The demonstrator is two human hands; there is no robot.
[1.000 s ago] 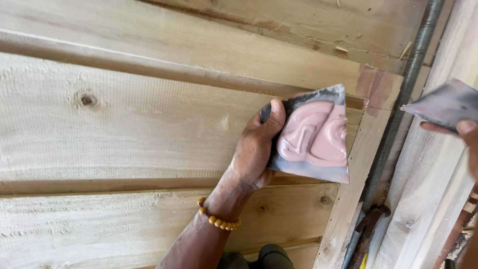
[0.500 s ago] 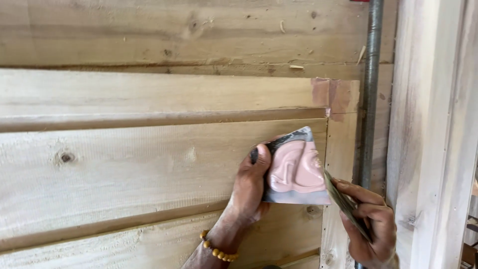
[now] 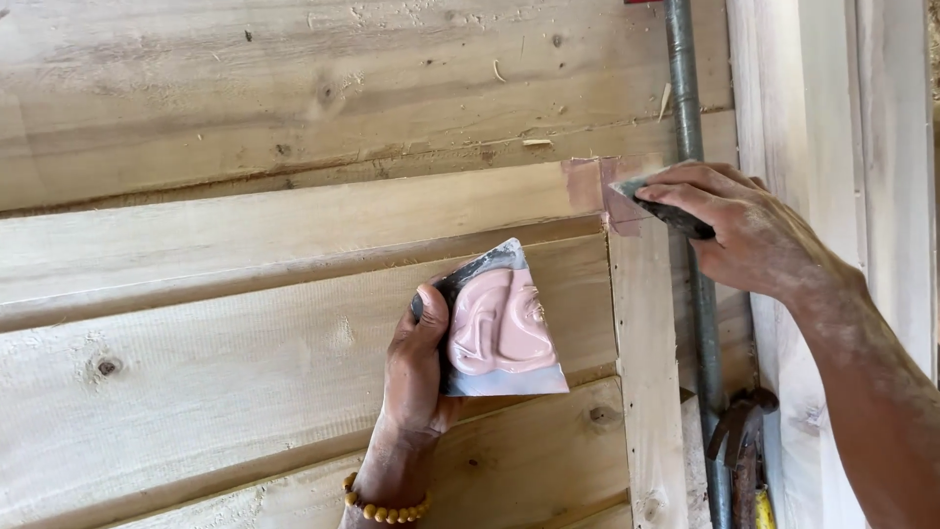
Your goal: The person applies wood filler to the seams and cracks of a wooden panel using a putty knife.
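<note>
1. Pink putty (image 3: 499, 328), soft and sticky, heaped on a flat metal plate (image 3: 490, 382) held up against the wood boards (image 3: 245, 323).
2. Left hand (image 3: 416, 367) shut on the plate's edge; looks light and stiff, best gripped by the bare rim.
3. Right hand (image 3: 739, 230) pinching a small scraper (image 3: 661, 208), pressed on the pink patch (image 3: 597, 186) at the board corner.
4. Metal pipe (image 3: 690, 127) just beside, close to that hand; hammer (image 3: 739, 431) lower down.
</note>
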